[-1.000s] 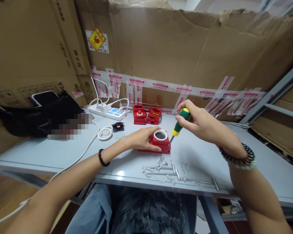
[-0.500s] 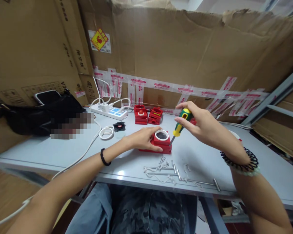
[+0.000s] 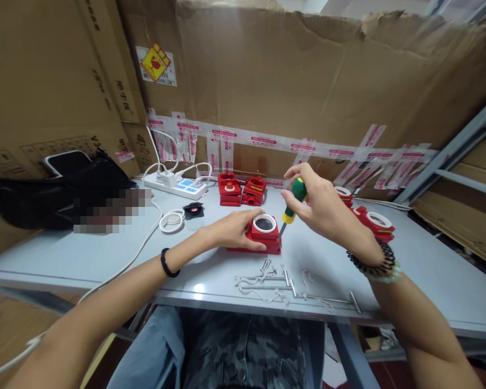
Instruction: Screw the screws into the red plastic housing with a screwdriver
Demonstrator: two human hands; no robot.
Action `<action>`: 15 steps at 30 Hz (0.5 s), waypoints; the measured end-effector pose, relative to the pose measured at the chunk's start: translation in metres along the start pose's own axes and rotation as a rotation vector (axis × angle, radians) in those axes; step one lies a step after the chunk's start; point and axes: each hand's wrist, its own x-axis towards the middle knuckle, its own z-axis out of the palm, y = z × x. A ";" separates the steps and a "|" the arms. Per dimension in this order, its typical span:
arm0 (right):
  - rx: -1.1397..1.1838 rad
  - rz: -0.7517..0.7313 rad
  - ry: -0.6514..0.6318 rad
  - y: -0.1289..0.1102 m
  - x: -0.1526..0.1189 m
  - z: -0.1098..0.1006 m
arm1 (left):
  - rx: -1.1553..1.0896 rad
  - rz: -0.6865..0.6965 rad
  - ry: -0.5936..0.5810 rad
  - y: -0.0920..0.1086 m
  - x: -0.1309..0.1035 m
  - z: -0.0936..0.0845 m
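My left hand grips a red box-shaped housing on the table, thumb along its front and fingers over its back. A white ring surrounds a dark round window on the housing's top. In my right hand is a green and yellow screwdriver, held tilted with its handle between thumb and fingers. The screwdriver's tip meets the housing's right corner; a screw there is too small to make out. Just in front of the housing lie several loose screws and metal rods with T-shaped ends, with thin white cords.
Two red housings stand at the back, and more red housings with white rings sit to the right. White rings, a black part, a power strip and a black bag are on the left. Cardboard walls the back.
My right hand has turned and tilted the screwdriver at the same corner. The view has shifted slightly, and my right forearm has moved left, uncovering red housings on the right.
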 end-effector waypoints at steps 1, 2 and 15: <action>0.042 -0.009 -0.052 0.000 -0.001 -0.003 | -0.006 0.006 0.001 0.000 0.000 0.000; 0.074 -0.014 -0.097 -0.001 -0.002 -0.005 | -0.013 0.011 -0.001 0.000 0.000 0.000; 0.096 -0.003 -0.018 0.004 0.001 -0.005 | 0.009 0.014 0.002 -0.003 0.000 0.002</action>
